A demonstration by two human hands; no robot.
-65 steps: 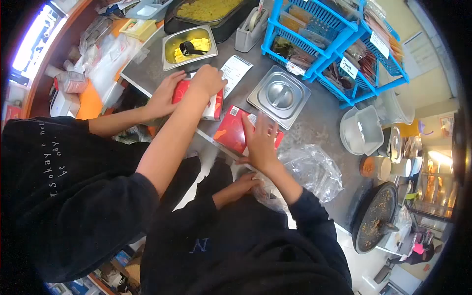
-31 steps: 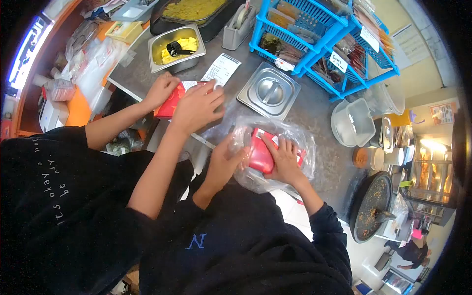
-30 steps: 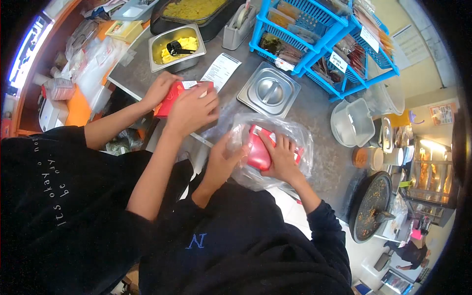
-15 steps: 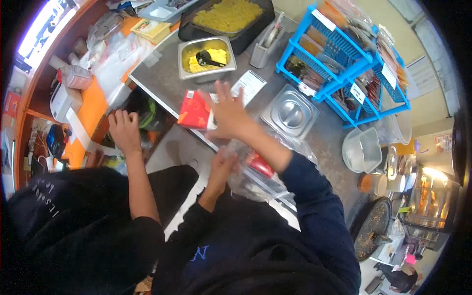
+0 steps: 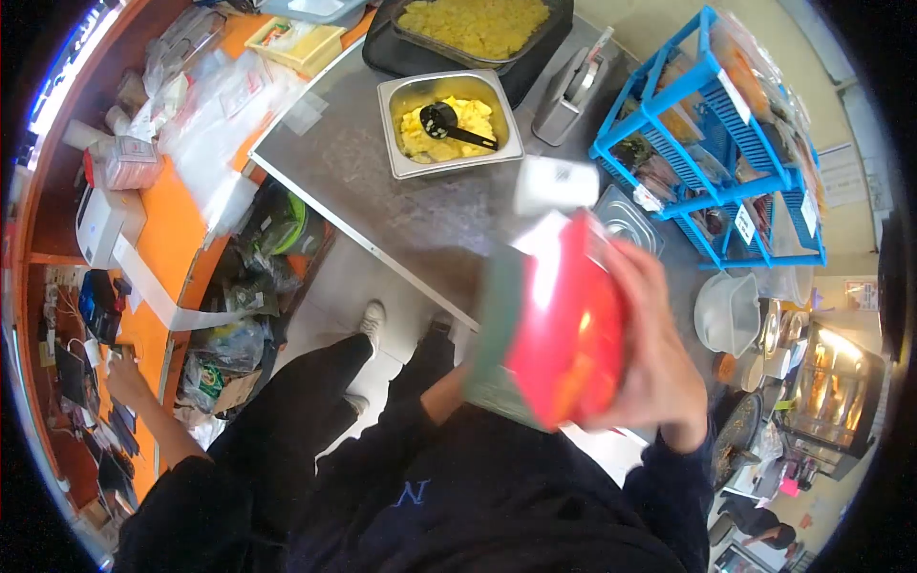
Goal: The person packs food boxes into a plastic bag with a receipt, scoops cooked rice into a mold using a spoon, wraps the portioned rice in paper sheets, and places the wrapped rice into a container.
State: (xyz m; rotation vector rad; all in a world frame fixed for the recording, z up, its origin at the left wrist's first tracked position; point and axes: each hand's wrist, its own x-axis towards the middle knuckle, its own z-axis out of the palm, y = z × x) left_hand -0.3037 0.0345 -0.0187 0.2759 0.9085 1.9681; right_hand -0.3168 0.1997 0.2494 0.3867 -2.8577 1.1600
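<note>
Red box (image 5: 573, 329) is clasped wide in the right hand (image 5: 661, 363), kinda blurry; left hand's hidden behind it, can't tell its grip.

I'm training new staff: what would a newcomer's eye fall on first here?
Probably the red box, large and blurred in the right hand, just right of the middle. Next, likely the yellow food with a black spoon in it, in the metal pan higher up and left of the box. The bright blue rack stands out at upper right.
</note>
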